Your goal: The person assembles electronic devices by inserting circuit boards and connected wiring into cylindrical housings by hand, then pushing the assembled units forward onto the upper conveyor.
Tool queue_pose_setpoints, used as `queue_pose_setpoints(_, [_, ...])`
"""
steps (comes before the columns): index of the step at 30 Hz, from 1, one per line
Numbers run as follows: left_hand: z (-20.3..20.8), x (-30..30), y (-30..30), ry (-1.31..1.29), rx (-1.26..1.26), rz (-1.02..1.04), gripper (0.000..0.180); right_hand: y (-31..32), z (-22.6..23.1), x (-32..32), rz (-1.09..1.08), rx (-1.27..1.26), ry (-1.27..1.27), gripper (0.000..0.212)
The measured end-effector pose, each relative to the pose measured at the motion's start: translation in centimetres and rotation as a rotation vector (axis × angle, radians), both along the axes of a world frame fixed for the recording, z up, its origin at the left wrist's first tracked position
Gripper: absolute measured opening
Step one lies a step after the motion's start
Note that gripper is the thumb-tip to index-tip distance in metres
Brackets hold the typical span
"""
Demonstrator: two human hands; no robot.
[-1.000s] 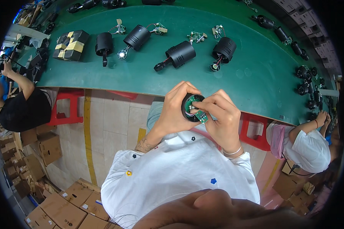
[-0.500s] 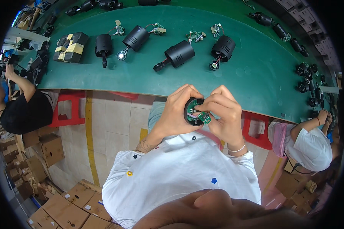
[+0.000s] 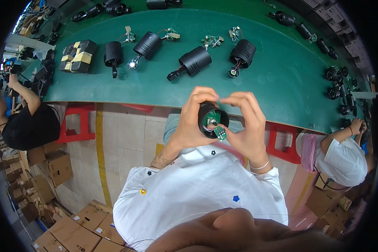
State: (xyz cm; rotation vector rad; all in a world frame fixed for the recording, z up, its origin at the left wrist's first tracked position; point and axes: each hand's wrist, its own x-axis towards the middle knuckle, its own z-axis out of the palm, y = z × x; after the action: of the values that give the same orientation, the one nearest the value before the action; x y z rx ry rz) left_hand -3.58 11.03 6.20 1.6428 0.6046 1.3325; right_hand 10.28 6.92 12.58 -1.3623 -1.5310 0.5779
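A short black cylindrical housing [image 3: 203, 112] is in my left hand [image 3: 191, 119], fingers and thumb wrapped round its side. Its open end faces up, showing a green circuit board [image 3: 214, 115] inside with a small round part and wires. A smaller green board [image 3: 220, 134] hangs at the near rim on pinkish wires. My right hand [image 3: 248, 124] is beside the housing, fingers arched apart from it. The right thumb reaches over the rim, touching or very near the small board. Both hands are just off the table's near edge.
On the green table [image 3: 147, 86] lie several black cylindrical lamp bodies [image 3: 195, 60] with wired boards [image 3: 212, 40]. A black block with yellow tape [image 3: 78, 56] sits at left. Co-workers sit at left [image 3: 29, 119] and right [image 3: 344, 157]. Red stools [image 3: 77, 126] and cartons [image 3: 75, 231] stand around.
My right fingers have lifted and spread away from the inside of the housing, leaving the thumb near the small board. The housing has tipped slightly, and more of its inside shows.
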Motion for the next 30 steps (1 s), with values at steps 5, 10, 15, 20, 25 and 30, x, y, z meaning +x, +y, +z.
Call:
queue_pose_setpoints(5, [0.0,0.5,-0.2,-0.073,0.046,0.069,0.084,0.2,-0.6,0.6,0.195,-0.149,0.142,0.045])
queue_pose_setpoints(10, [0.1,0.1,0.1,0.06,0.123,0.13,0.092,0.3,-3.1,0.1,0.216,-0.321,0.488,0.052])
queue_pose_setpoints(15, [0.5,0.1,-0.4,0.177,0.071,0.192,0.087,0.5,-4.1,-0.1,0.259,-0.326,0.629,0.053])
queue_pose_setpoints(20, [0.1,0.4,-0.2,0.201,0.136,0.263,0.09,0.7,-4.1,-0.2,0.262,-0.316,0.648,0.048])
queue_pose_setpoints(25, [0.1,0.8,-0.1,0.155,0.072,0.216,0.09,1.1,-4.5,0.0,0.312,-0.351,0.819,0.044])
queue_pose_setpoints(30, [0.3,0.7,-0.6,0.16,-0.18,0.182,0.091,1.7,-3.7,0.6,0.242,-0.253,1.097,0.037])
